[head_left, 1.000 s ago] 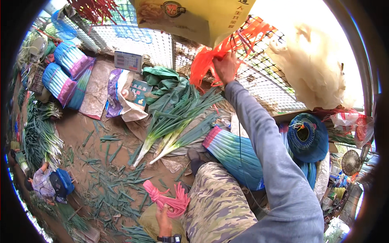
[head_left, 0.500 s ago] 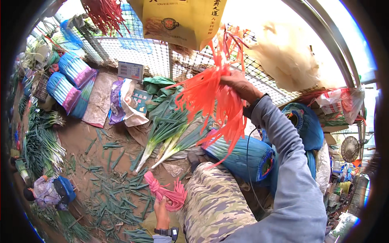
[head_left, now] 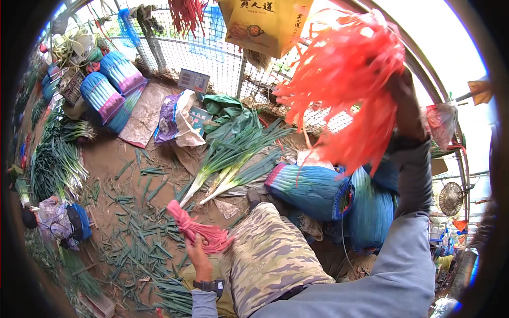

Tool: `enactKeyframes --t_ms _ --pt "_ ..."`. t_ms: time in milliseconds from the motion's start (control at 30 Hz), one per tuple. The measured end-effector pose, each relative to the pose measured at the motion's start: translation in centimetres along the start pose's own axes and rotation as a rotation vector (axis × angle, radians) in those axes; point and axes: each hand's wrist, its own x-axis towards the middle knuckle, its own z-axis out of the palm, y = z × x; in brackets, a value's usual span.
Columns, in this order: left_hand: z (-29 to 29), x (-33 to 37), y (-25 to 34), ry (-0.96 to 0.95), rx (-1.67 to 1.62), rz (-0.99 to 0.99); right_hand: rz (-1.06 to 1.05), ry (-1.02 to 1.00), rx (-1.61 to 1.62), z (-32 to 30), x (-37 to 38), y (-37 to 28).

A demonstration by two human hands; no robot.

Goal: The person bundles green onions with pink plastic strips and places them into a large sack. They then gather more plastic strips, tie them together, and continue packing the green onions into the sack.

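Raised high on the right, my right hand (head_left: 407, 103) is closed on a big loose bunch of red plastic strips (head_left: 344, 90). The strips fan out to its left and hang down, blurred by motion, hiding part of the fingers. Low in the middle, beside my left thigh, my left hand (head_left: 198, 257) is wrapped round a knotted bundle of pink strips (head_left: 204, 236). Beyond that bundle, several long green onions (head_left: 228, 169) lie in a loose pile, their white ends toward me.
Cut green leaves (head_left: 140, 238) litter the ground to the left. Blue-wrapped onion bundles (head_left: 310, 191) lie ahead of my knees, others (head_left: 101, 95) far left. A scale display (head_left: 193, 80) stands near the mesh fence. At left, another person (head_left: 55, 220) bends low. A yellow bag (head_left: 265, 29) hangs above.
My right hand has swung up and to the right with the red strips. My left hand has shifted slightly left with the pink bundle. The view has turned a little.
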Motion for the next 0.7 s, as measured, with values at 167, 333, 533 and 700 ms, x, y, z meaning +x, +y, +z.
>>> enactKeyframes --t_ms 167,333,533,700 --pt "-1.6 -0.7 6.8 0.066 0.000 0.305 0.556 -0.636 -0.188 12.4 -9.3 1.3" --pt "-2.0 -1.5 13.9 -0.013 0.127 0.516 0.587 -1.171 0.039 26.2 -20.7 11.7" --pt "0.6 -2.9 15.9 -0.343 0.374 0.422 0.195 -1.635 0.182 35.3 -25.6 10.0" --pt "-0.5 -3.2 9.2 -0.695 0.414 0.024 -0.040 -1.611 -0.016 35.2 -23.8 8.3"
